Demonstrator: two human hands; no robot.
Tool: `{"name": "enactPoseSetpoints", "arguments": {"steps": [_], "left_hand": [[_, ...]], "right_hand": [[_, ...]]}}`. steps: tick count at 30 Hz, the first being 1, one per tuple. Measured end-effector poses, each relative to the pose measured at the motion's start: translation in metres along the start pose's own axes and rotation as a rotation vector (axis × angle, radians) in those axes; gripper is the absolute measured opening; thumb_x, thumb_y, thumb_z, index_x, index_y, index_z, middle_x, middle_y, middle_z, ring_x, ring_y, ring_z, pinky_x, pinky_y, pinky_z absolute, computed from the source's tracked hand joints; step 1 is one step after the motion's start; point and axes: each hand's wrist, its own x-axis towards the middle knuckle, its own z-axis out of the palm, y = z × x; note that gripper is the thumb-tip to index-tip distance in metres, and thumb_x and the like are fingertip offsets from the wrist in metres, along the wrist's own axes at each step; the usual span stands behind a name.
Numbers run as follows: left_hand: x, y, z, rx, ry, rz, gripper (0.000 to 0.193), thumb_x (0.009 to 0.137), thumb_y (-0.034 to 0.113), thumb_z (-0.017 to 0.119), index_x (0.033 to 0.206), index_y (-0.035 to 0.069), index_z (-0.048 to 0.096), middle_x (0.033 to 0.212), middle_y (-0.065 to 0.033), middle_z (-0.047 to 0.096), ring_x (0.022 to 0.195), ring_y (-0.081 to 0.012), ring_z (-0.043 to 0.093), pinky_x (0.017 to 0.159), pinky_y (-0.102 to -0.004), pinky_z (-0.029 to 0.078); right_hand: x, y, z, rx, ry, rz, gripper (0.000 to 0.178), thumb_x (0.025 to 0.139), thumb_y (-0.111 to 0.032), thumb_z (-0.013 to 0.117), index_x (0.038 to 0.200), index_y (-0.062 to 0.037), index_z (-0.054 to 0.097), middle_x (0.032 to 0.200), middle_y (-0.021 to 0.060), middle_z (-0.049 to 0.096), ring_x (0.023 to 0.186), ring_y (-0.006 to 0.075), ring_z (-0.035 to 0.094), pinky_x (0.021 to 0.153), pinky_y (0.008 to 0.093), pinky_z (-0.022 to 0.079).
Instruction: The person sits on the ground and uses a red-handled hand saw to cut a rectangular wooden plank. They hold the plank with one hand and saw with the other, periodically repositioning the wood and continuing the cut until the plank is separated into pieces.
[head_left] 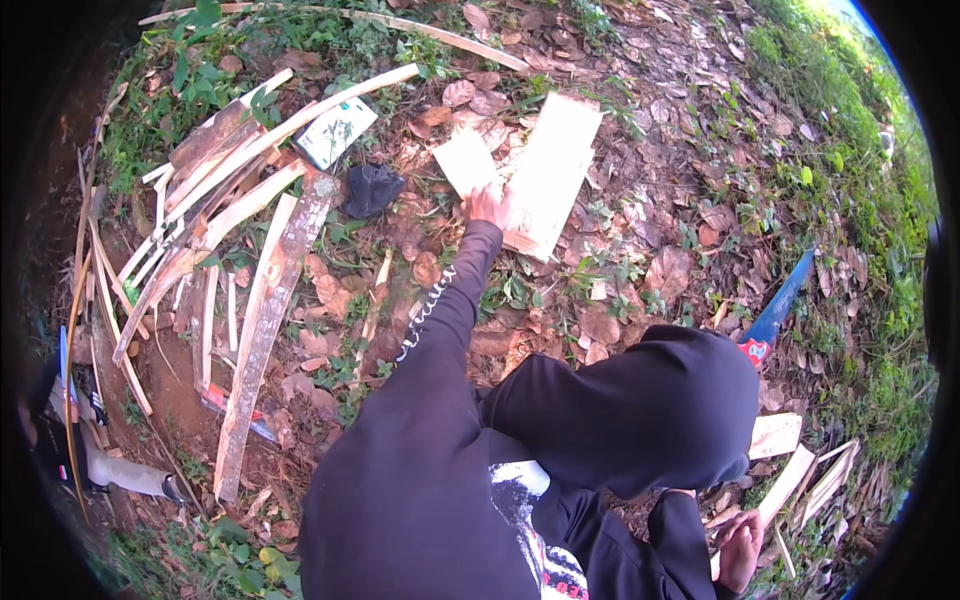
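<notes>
My left hand (pixel 487 207) reaches far forward in a dark sleeve. Its fingers are closed at the near edge of a short pale board (pixel 466 160). Just right of that lie wider pale boards (pixel 555 165), overlapping on the leaves. Low at the right, beyond my bent knee (pixel 680 400), my right hand (pixel 740 550) is curled around the lower end of a pale wooden slat (pixel 787 485); part of its grip is hidden. A handsaw with a blue blade (pixel 782 300) and red handle rests just beyond the knee.
Long wood strips and bark-edged slabs (pixel 265 320) are heaped at the left, with a red and blue tool (pixel 238 412) partly under them. Nearby lie a black bag-like bundle (pixel 373 190) and a white-and-green flat package (pixel 337 130). Another person's leg (pixel 130 474) shows at the left edge.
</notes>
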Motion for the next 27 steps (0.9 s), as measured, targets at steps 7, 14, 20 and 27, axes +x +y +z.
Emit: {"name": "enactPoseSetpoints", "arguments": {"steps": [7,14,20,27], "left_hand": [[-0.007,-0.03,0.058,0.064,-0.011,-0.033,0.081,0.082,0.053,0.063,0.139,-0.002,0.042,0.132,-0.0268,0.05,0.123,-0.0388,0.048,0.104,-0.0476,0.041],[-0.038,0.008,0.054,0.277,-0.119,0.045,0.119,0.061,0.065,0.077,0.145,-0.003,0.026,0.139,-0.0221,0.038,0.131,-0.0348,0.037,0.107,-0.0522,0.032],[-0.067,0.032,0.055,0.273,-0.153,-0.029,0.125,0.058,0.062,0.08,0.145,-0.006,0.022,0.134,-0.0224,0.04,0.125,-0.0344,0.042,0.104,-0.0491,0.035],[-0.058,0.026,0.069,0.202,-0.108,-0.166,0.117,0.063,0.059,0.079,0.145,-0.004,0.024,0.135,-0.0239,0.043,0.124,-0.0351,0.045,0.103,-0.0503,0.039]], "right_hand": [[0.021,0.02,0.003,-0.009,0.008,-0.058,0.029,0.093,-0.025,0.064,0.096,-0.0017,0.047,0.073,0.0057,0.051,0.06,0.0136,0.05,0.057,0.0246,0.042],[0.027,0.023,-0.006,-0.037,0.026,-0.045,0.029,0.093,-0.025,0.064,0.094,-0.0026,0.046,0.073,0.0052,0.051,0.059,0.0128,0.05,0.056,0.0237,0.041],[0.02,0.014,-0.025,0.082,0.017,-0.095,0.03,0.093,-0.027,0.064,0.09,-0.0035,0.045,0.07,0.0045,0.049,0.057,0.0126,0.047,0.052,0.0244,0.039],[0.033,0.014,-0.039,0.05,-0.032,-0.128,0.034,0.091,-0.03,0.067,0.088,-0.0035,0.046,0.07,0.004,0.047,0.058,0.0127,0.047,0.054,0.0248,0.039]]}}
